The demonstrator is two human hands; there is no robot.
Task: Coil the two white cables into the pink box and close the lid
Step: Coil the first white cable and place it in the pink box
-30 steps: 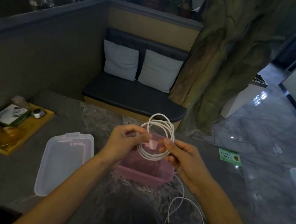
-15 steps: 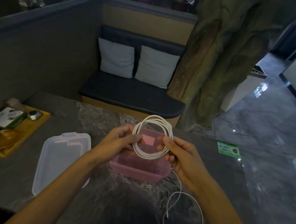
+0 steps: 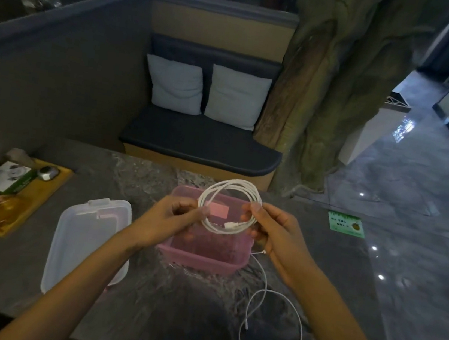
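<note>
A coiled white cable hangs in the air above the open pink box, held on both sides. My left hand pinches the coil's left edge and my right hand grips its right edge. One plug end of this cable shows at the coil's bottom. A second white cable lies loose in a wide loop on the table, right of and nearer than the box. The translucent lid lies flat on the table left of the box.
A yellow wooden tray with a small carton and other items sits at the table's left. A green card lies at the table's right edge. Beyond the table are a bench with two pillows and a tree trunk.
The cable's trailing end has been drawn up into the coil, so its plug now sits at the coil's bottom. Both hands stay above the box.
</note>
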